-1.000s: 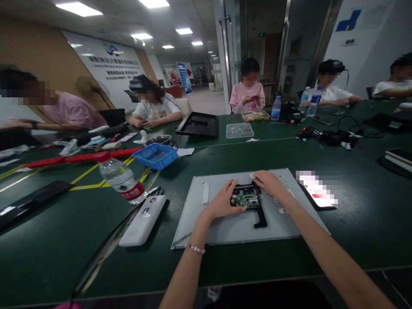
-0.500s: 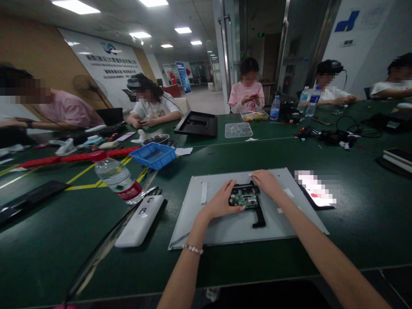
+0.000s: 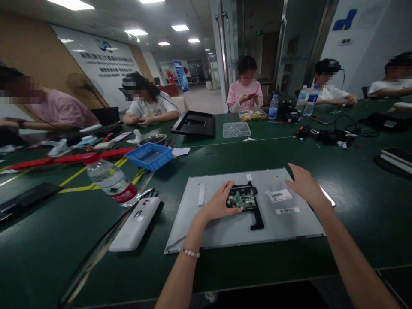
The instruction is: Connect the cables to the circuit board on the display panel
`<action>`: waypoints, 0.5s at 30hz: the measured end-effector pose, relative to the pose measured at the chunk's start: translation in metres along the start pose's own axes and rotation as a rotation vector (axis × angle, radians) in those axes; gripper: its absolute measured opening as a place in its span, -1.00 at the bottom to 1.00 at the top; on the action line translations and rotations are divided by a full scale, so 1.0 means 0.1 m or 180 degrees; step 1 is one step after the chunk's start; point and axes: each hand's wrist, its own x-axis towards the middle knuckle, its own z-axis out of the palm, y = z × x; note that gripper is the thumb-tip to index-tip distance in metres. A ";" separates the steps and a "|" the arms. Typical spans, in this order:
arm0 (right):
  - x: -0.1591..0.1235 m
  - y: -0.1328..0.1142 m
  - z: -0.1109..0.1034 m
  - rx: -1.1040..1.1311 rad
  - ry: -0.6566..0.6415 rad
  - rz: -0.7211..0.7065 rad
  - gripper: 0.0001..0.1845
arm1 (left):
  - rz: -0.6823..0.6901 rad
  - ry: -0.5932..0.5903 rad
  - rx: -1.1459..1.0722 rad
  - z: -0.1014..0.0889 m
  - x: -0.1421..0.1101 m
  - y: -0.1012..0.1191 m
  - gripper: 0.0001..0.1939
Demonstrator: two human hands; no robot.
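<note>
Clear box [image 3: 251,120] with food [image 3: 255,116] beyond the circuit board [image 3: 242,201]

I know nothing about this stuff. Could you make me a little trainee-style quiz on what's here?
1. Which of the wearer's two hands is nearer the green circuit board?
2. True or false: the red-capped bottle is left of the pale panel.
3. What colour is the tray just beyond that bottle? A) red B) white C) blue

Key: 1. The left hand. 2. True. 3. C.
</note>
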 end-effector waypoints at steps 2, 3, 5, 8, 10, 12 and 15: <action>-0.13 0.27 0.01 -0.0202 0.0072 0.0542 -0.20 | -0.0014 -0.0001 0.0008 0.00 0.00 0.00 0.02; -0.18 0.38 0.04 -0.0251 0.0010 0.0764 -0.16 | -0.0023 0.0005 0.0007 0.00 0.00 0.00 0.02; -0.25 0.51 0.10 -0.0183 -0.0165 0.1027 -0.11 | -0.0045 0.0007 -0.0002 0.00 0.00 -0.01 0.03; -0.28 0.59 0.17 -0.0054 -0.0267 0.1169 -0.08 | -0.0046 0.0020 -0.0009 0.00 0.00 0.00 0.03; -0.28 0.60 0.18 -0.0094 -0.0193 0.1222 -0.04 | -0.0040 0.0014 -0.0003 0.00 0.00 0.01 0.03; -0.28 0.59 0.16 -0.0158 -0.0117 0.1242 -0.03 | -0.0046 -0.0002 0.0008 -0.01 -0.01 0.03 0.01; -0.30 0.55 0.12 -0.0226 -0.0036 0.1259 -0.06 | -0.0034 -0.0015 0.0014 -0.02 -0.01 0.04 0.00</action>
